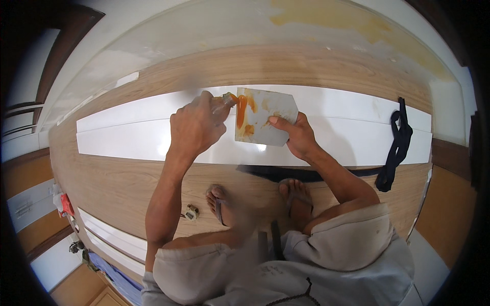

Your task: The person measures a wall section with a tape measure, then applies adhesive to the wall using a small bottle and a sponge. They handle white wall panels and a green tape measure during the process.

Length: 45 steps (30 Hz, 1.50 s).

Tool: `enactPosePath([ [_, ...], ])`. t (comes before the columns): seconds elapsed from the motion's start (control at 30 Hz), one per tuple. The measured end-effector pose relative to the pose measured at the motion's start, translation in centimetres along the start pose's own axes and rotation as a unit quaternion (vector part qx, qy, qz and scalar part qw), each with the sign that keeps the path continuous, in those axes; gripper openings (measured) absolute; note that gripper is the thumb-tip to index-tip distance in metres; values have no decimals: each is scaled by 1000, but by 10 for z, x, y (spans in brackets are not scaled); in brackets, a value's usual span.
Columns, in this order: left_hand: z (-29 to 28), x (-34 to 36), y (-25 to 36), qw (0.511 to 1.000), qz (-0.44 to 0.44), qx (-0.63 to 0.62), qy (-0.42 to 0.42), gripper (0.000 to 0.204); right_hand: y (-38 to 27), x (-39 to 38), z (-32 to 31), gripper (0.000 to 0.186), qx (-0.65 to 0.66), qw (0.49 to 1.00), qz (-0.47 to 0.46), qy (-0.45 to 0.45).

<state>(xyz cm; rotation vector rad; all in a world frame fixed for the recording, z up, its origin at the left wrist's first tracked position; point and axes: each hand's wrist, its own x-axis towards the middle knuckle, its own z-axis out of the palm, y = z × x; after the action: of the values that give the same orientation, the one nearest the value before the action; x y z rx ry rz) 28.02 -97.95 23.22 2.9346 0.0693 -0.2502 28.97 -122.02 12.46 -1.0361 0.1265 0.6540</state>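
My left hand (196,125) is closed round a small clear bottle or tube (222,105), tipped toward the right; the fingers hide most of it. Orange, thick paste (241,109) shows at its mouth and lies in streaks on a flat pale grey plate (263,130). That plate has cut corners and older brownish smears. My right hand (298,133) pinches its right edge, with the thumb on top. Both hands hold these above a long white panel (127,137) with a lengthwise seam.
A dark cloth strap (400,140) lies across the panel's right end. Below the panel, a tape measure (191,212) rests on the wood-patterned surface (122,178) left of my feet. White strips (112,232) and a red item (67,204) are at the lower left.
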Motion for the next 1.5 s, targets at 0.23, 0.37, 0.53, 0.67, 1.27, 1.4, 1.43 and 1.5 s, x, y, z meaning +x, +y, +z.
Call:
enactPosePath([
  [0.23, -3, 4, -11, 999, -28, 14, -9, 48, 1, 15, -4, 35, -124, 988, 0, -96],
  [0.37, -5, 7, -33, 991, -62, -106, 45, 50, -5, 33, -5, 40, 44, 998, 16, -35],
  [0.53, -19, -13, -67, 959, -111, -215, 146, 49, -26, 73, -19, 46, 214, 972, -54, 78],
  [0.67, -29, -45, -74, 918, -143, -330, 167, 43, -39, 105, -24, 48, 215, 959, -106, 151],
  [1.27, 7, -35, -180, 836, -153, -523, 64, 44, -84, 109, 18, 40, -3, 953, -51, 297],
  [1.4, 20, -10, -189, 827, -121, -547, 37, 43, -95, 125, 45, 39, 17, 936, -115, 331],
  [1.43, 24, -4, -188, 831, -111, -545, 35, 43, -90, 136, 53, 39, 52, 924, -141, 352],
  [1.5, 32, 4, -186, 801, -115, -588, 9, 44, -82, 153, 63, 38, 99, 906, -180, 369],
])
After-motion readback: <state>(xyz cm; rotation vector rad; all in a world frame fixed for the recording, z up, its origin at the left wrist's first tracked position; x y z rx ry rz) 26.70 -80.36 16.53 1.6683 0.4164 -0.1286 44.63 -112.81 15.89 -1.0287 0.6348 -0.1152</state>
